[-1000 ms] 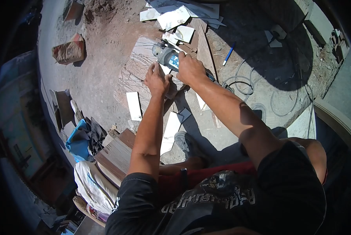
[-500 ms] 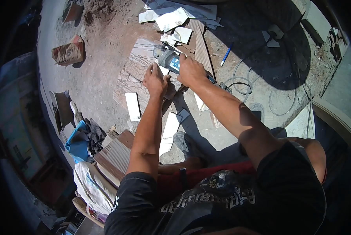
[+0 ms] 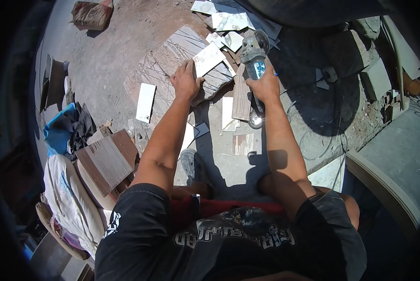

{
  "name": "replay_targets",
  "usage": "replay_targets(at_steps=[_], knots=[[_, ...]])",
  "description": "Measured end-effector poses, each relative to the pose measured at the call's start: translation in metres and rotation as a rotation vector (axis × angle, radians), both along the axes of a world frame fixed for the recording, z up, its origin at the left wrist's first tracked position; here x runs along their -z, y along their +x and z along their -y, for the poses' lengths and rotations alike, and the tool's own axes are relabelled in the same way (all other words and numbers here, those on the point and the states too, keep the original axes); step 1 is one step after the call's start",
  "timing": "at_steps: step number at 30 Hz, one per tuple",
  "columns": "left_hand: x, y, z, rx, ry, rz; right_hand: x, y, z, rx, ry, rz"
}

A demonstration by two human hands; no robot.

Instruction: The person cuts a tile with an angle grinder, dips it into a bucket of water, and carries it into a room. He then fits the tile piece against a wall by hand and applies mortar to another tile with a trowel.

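Observation:
My right hand (image 3: pixel 265 86) is wrapped round the body of a grey angle grinder (image 3: pixel 253 55), whose round disc end points away from me, to the right of a white tile piece (image 3: pixel 208 59). The tile piece lies on a scored, scratched slab (image 3: pixel 159 70) on the ground. At the tile's left edge is my left hand (image 3: pixel 185 83), its fingertips touching the edge and its thumb towards the near corner. Whether its fingers pinch the tile is hard to see.
Broken white tiles (image 3: pixel 230 21) lie beyond the slab. A narrow white strip (image 3: pixel 146 102) is left of it. Brown tiles (image 3: pixel 108 161) and a blue bag (image 3: pixel 59 129) are at the left, a paper sack (image 3: pixel 92 15) at the top left. A cable (image 3: pixel 320 149) loops at the right.
The grinder has moved right, off the slab area, and now points away from me. More of the white tile piece shows beside my left hand. The whole view has shifted.

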State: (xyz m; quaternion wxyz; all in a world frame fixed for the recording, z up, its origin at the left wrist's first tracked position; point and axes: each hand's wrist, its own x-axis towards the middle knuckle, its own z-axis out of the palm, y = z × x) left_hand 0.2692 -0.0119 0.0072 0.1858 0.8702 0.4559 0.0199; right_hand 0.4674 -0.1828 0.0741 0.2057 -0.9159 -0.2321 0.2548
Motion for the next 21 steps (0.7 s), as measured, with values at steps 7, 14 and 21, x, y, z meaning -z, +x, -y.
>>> replay_targets(at_steps=[7,14,21], knots=[[-0.008,-0.001,0.022,-0.017,0.059,0.168,0.003,-0.005,0.008,0.085,0.028,-0.030],[-0.024,0.090,0.117,-0.294,-1.152,1.090,0.015,-0.023,0.011,0.167,0.240,-0.049],[-0.027,0.120,0.136,-0.453,-1.309,1.079,0.021,-0.032,0.031,0.214,0.313,-0.049]])
